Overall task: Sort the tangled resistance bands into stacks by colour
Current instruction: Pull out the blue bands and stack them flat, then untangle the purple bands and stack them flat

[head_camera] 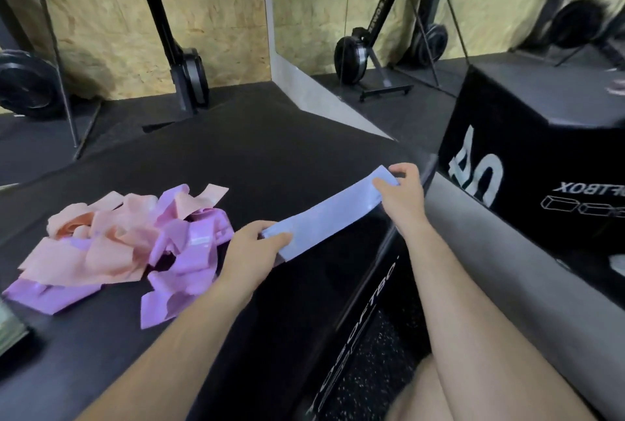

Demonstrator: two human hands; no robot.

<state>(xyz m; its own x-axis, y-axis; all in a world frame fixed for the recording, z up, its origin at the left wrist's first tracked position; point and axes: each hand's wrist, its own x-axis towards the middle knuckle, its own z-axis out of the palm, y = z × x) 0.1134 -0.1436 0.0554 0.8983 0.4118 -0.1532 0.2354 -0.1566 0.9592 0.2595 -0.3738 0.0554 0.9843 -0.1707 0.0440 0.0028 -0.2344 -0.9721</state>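
Over the black table [270, 150], left grip [252, 244] and right grip [400, 190] pinch a blue band [324, 217] taut; a slip could fling it into the nine-o'clock pile [118, 234].

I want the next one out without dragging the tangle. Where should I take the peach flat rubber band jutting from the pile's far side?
Pinch the free end of the peach flat rubber band, coming from the far right: that tab lies flat, clear of the purple bands, so it likely slides out cleanly.
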